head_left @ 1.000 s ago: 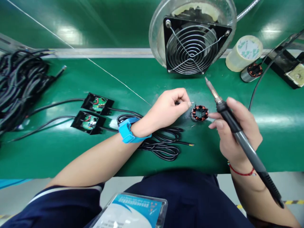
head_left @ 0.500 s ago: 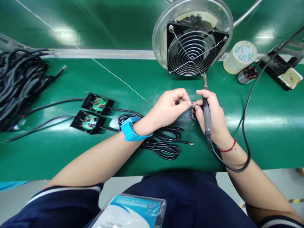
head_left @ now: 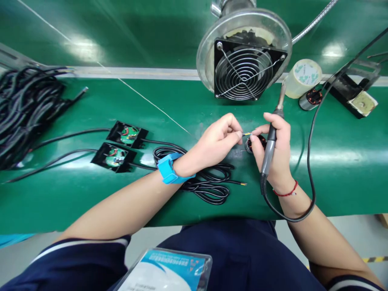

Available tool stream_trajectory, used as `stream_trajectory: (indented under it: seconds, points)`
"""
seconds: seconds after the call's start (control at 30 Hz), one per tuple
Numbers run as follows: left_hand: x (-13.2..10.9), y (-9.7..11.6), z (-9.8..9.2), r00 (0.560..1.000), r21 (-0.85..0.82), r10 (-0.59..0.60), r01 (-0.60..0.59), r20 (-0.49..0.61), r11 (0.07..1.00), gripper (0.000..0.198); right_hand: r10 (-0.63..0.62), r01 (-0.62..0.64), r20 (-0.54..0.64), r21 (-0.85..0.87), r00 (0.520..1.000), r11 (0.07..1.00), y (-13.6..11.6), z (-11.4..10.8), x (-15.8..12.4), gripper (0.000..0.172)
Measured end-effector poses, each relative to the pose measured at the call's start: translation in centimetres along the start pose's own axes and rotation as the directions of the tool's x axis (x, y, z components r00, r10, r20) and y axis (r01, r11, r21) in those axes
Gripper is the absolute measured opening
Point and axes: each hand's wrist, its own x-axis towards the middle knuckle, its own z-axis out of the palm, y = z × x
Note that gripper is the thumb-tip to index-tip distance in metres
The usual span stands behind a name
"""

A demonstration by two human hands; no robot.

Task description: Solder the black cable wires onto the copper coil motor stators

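My left hand (head_left: 222,135), with a blue wristband, pinches a black cable near its end, where thin coloured wires (head_left: 247,133) stick out to the right. In my right hand (head_left: 277,149) a soldering iron (head_left: 268,155) is held with its tip pointing up and away. The right thumb and forefinger are close by the wire ends; whether they touch them I cannot tell. Just below the fingertips lies a small round motor part (head_left: 250,144) with copper windings, partly hidden by my right hand. Coiled black cables (head_left: 212,186) lie beneath my left wrist.
Two black boxes with green circuit boards (head_left: 129,134) sit left of the coils. A big heap of black cables (head_left: 27,113) lies far left. Ahead stand a fan (head_left: 244,76), a tape roll (head_left: 303,79), another motor part (head_left: 311,99) and an iron stand (head_left: 353,95).
My right hand has shifted right, and the iron's tip has swung right, away from the fan. More of the coloured wires and the motor part now shows between my hands.
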Motion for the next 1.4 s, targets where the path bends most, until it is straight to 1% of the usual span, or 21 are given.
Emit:
stream_trajectory:
  seconds: [0.1, 0.2, 0.3, 0.4, 0.47, 0.53, 0.63, 0.73, 0.8, 0.87, 0.93, 1.0, 1.1, 1.17, 1.27, 1.4]
  points:
    - [-0.1, 0.0, 0.0, 1.000, -0.001, 0.001, -0.001, 0.007, 1.000, 0.008, 0.024, -0.024, 0.018, 0.023, 1.000, 0.999, -0.1, 0.0, 0.2, 0.047]
    - [-0.1, -0.1, 0.0, 0.999, 0.031, 0.040, -0.041, 0.027, 0.999, 0.010, 0.000, 0.000, 0.010, 0.032, 1.000, 0.999, -0.2, -0.1, 0.3, 0.046]
    - [-0.2, 0.0, 0.0, 0.994, 0.177, 0.106, -0.107, 0.017, 0.978, 0.010, -0.012, 0.012, 0.003, 0.090, 1.000, 0.996, -0.4, -0.3, 0.5, 0.045]
    - [-0.3, 0.4, 0.1, 0.987, 0.353, 0.158, -0.152, 0.011, 0.923, 0.007, 0.008, -0.010, 0.016, 0.128, 1.000, 0.992, -0.5, -0.3, 0.6, 0.044]
    - [-0.3, 0.7, 0.2, 0.982, 0.421, 0.187, -0.172, 0.006, 0.891, 0.007, 0.027, -0.027, 0.009, 0.131, 1.000, 0.991, -0.6, -0.1, 0.6, 0.044]
    - [-0.4, 0.8, 0.4, 0.980, 0.449, 0.198, -0.169, -0.019, 0.877, 0.009, 0.048, -0.048, 0.000, 0.118, 0.999, 0.992, -0.7, 0.1, 0.4, 0.045]
    - [-0.3, 0.6, 0.4, 0.980, 0.418, 0.189, -0.148, -0.060, 0.897, 0.010, 0.042, -0.042, 0.010, 0.056, 0.999, 0.998, -1.1, 0.6, 0.0, 0.043]
    - [0.0, 0.3, 0.1, 0.985, 0.362, 0.160, -0.128, -0.062, 0.924, 0.009, -0.024, 0.024, 0.045, -0.019, 0.999, 1.000, -1.3, 1.1, -0.2, 0.041]
    - [0.3, 0.2, -0.4, 0.992, 0.336, 0.120, -0.104, -0.028, 0.936, 0.008, -0.055, 0.058, 0.057, -0.060, 0.997, 0.997, -1.3, 1.0, -0.3, 0.043]
    - [0.5, 0.2, -1.0, 0.997, 0.317, 0.077, -0.083, 0.032, 0.945, 0.007, -0.059, 0.063, 0.047, -0.082, 0.997, 0.995, -1.3, 0.5, -0.2, 0.044]
    - [0.6, 0.1, -1.6, 0.995, 0.306, 0.037, -0.065, 0.098, 0.950, 0.006, -0.041, 0.043, 0.024, -0.081, 0.999, 0.996, -1.4, -0.5, -0.2, 0.041]
    - [0.6, 0.1, -2.0, 0.989, 0.301, 0.020, -0.065, 0.148, 0.951, 0.006, -0.008, 0.009, 0.014, -0.078, 1.000, 0.997, -1.8, -1.6, -0.6, 0.038]
    - [0.4, 0.1, -2.2, 0.981, 0.310, 0.026, -0.086, 0.192, 0.947, 0.006, 0.036, -0.036, -0.006, -0.075, 0.999, 0.997, -2.6, -3.1, -1.8, 0.038]
    - [0.3, 0.2, -2.2, 0.977, 0.326, 0.038, -0.108, 0.212, 0.939, 0.007, 0.029, -0.032, -0.056, -0.056, 0.998, 0.998, -3.0, -3.6, -3.0, 0.038]
    - [0.1, 0.3, -2.1, 0.972, 0.342, 0.065, -0.142, 0.227, 0.929, 0.008, -0.033, 0.029, -0.134, -0.033, 0.990, 0.999, -3.2, -3.7, -4.7, 0.036]
    - [0.0, 0.4, -1.9, 0.974, 0.360, 0.085, -0.158, 0.212, 0.919, 0.010, -0.102, 0.104, -0.125, 0.011, 0.987, 0.995, -3.0, -3.5, -5.8, 0.031]
